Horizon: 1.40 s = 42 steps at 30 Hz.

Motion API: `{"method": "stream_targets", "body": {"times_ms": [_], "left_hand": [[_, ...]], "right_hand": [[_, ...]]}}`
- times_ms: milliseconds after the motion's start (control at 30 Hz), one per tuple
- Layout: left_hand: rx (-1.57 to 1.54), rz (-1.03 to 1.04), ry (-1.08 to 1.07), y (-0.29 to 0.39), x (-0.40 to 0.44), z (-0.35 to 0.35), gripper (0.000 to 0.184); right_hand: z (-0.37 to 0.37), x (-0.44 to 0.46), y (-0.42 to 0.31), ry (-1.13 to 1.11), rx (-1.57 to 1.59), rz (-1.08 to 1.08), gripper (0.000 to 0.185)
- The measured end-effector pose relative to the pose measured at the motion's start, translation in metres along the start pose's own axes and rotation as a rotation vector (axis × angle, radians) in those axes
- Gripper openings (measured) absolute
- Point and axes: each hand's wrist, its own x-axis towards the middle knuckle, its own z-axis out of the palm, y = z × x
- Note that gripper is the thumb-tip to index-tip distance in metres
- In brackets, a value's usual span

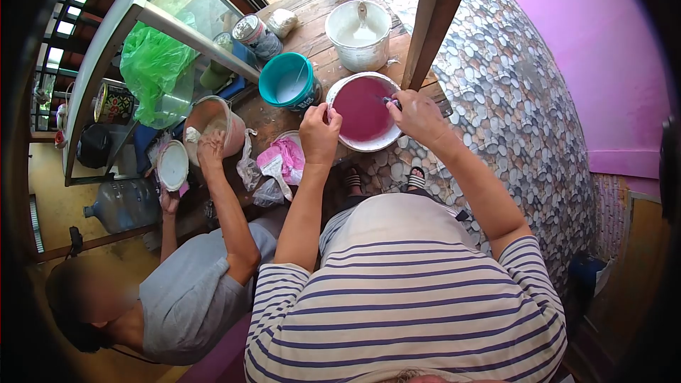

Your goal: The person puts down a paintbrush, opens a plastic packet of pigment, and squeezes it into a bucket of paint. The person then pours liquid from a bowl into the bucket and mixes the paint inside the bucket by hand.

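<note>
A white bucket (333, 92) of dark pink liquid, likely paint, stands in front of me. At its left rim is my left hand (319, 131), with thumb and fingers pinched together. What the pinch holds, if anything, I cannot make out. Over the right rim my right hand (420, 119) is closed, and a small dark piece (389, 101) shows at its fingertips, too small to name. Behind stands a white pail (358, 53) with a paint brush (362, 20) in it. A teal bucket (291, 79) with whitish liquid is just left.
At left a co-worker's hand (211, 147) reaches into a pinkish bucket (233, 135); the other holds a white container (172, 167). Pink-stained plastic (282, 159) lies nearer me. A wooden post (441, 18) rises right of the buckets. A glass cabinet (191, 39) stands at left.
</note>
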Motion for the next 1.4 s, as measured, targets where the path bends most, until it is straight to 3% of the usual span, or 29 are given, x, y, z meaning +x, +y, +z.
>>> {"method": "stream_targets", "body": {"times_ms": [400, 833, 1000, 1233, 1333, 1400], "left_hand": [[-0.093, -0.064, -0.03, 0.014, -0.028, -0.001, 0.025], [-0.045, 0.023, -0.057, 0.02, -0.041, -0.002, 0.025], [-0.054, 0.022, -0.072, 0.023, -0.04, -0.005, 0.026], [-0.041, 0.051, -0.088, 0.027, -0.041, -0.006, 0.025], [-0.019, 0.08, -0.094, 0.033, -0.039, -0.009, 0.024], [-0.021, 0.085, -0.095, 0.031, -0.038, -0.008, 0.024]], "right_hand": [[0.05, 0.007, -0.009, -0.145, -0.054, 0.188, 0.027], [0.078, 0.023, -0.03, -0.169, -0.092, -0.014, 0.017], [0.073, 0.002, -0.021, -0.141, 0.012, -0.284, 0.015], [0.071, 0.0, -0.013, -0.058, -0.124, -0.062, 0.012], [0.073, 0.002, -0.017, -0.05, -0.16, -0.185, 0.012], [0.071, -0.002, -0.017, -0.116, -0.154, -0.388, 0.012]]}}
